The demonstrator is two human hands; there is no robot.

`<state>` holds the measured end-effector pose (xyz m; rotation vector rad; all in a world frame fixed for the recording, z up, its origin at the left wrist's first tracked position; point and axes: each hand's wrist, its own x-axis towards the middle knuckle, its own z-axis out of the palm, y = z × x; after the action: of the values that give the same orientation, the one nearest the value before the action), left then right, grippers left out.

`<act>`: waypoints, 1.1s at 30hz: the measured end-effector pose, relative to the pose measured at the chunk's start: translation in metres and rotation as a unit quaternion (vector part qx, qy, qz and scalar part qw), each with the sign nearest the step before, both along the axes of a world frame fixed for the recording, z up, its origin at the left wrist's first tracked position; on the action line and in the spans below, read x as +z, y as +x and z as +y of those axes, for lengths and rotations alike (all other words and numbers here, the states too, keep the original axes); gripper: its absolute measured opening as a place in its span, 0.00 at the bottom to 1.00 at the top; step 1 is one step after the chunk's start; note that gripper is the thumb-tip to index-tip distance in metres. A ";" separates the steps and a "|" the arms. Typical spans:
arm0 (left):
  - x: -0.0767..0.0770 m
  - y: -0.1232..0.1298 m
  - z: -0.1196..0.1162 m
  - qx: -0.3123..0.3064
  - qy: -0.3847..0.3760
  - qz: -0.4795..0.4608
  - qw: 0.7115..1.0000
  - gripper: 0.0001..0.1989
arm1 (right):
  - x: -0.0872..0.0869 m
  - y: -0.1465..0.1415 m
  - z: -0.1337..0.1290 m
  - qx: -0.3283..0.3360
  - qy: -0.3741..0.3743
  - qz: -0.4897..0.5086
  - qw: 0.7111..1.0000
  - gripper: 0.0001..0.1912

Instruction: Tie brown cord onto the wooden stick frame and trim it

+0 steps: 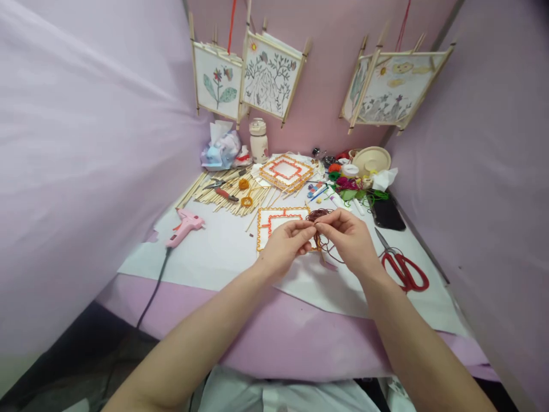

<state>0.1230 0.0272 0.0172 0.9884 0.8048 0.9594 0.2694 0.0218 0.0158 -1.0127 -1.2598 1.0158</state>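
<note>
Both hands meet over the middle of the table, fingertips almost touching. My left hand (288, 245) pinches a thin dark brown cord between thumb and index finger. The same brown cord (319, 214) is pinched by my right hand (346, 236); its loose tangle lies behind and below the fingers. Under my hands is a white square panel (262, 229) with a wavy orange border and red-orange inner lines, partly hidden by my left hand. Red-handled scissors (405, 270) lie open to the right of my right hand.
A pink glue gun (185, 226) with its cable sits left. Behind are wooden sticks (206, 197), pliers (226, 194), a second decorated panel (286, 173), a bottle (258, 141), colored yarn (348, 183) and a black phone (387, 212). Stick-framed lanterns (271, 74) hang above.
</note>
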 end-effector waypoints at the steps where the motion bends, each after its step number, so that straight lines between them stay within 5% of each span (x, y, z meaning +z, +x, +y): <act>1: -0.005 -0.001 0.000 0.001 -0.020 -0.002 1.000 0.19 | -0.002 0.000 -0.001 -0.005 -0.003 -0.003 1.000 0.11; 9: -0.027 -0.011 0.003 -0.035 -0.070 -0.016 0.997 0.18 | -0.020 -0.002 -0.001 0.016 -0.033 -0.021 0.999 0.10; 24: -0.032 -0.019 0.005 -0.003 -0.043 -0.029 0.999 0.18 | -0.025 0.002 0.001 0.017 -0.004 0.051 0.999 0.09; 27: -0.031 -0.019 0.005 0.007 -0.025 -0.031 0.999 0.18 | -0.027 0.007 0.003 0.067 -0.014 0.047 0.997 0.09; 33: -0.032 -0.018 0.001 -0.051 -0.020 -0.036 0.998 0.17 | -0.027 0.003 0.000 0.095 -0.024 0.012 0.995 0.10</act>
<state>0.1051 0.0281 -0.0146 0.9459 0.7038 0.8843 0.2720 0.0223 -0.0114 -0.9270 -1.3356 1.2068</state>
